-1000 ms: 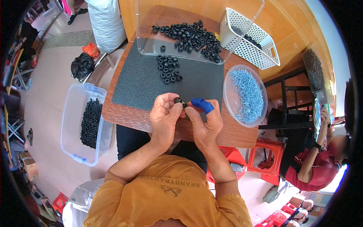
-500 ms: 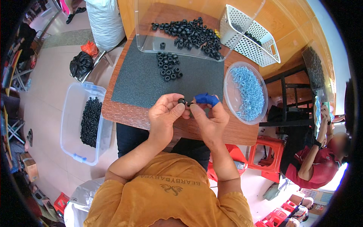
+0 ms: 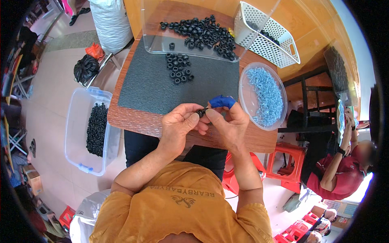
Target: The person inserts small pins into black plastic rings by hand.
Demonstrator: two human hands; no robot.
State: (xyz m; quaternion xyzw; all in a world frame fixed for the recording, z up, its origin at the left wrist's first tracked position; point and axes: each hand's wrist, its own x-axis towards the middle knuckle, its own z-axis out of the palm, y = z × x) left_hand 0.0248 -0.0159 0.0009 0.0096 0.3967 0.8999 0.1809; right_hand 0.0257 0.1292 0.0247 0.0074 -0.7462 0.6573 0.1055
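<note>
Above the near edge of the table, my left hand [image 3: 178, 122] pinches a small black ring-shaped part [image 3: 201, 112] between thumb and fingers. My right hand [image 3: 229, 126] has its thumb and forefinger closed at the right side of the same part; whether it holds a second piece there is too small to tell. Blue wrapping [image 3: 221, 102] covers a finger of the right hand. On the dark grey mat [image 3: 142, 81] beyond my hands lies a cluster of black ring-shaped parts [image 3: 178, 69]. A round clear tub [image 3: 246, 106] of small light-blue pieces [image 3: 265, 95] stands to the right.
A clear, open-fronted box [image 3: 152, 51] at the table's back holds more black parts [image 3: 202, 34]. Beside it is a white perforated basket [image 3: 279, 56]. A clear bin [image 3: 77, 129] with black pieces stands on the floor at left. Another person [image 3: 336, 170] sits at right, near red stools [image 3: 285, 162].
My hands have come closer together, and the black part now sits between both sets of fingertips. The view has shifted slightly.
</note>
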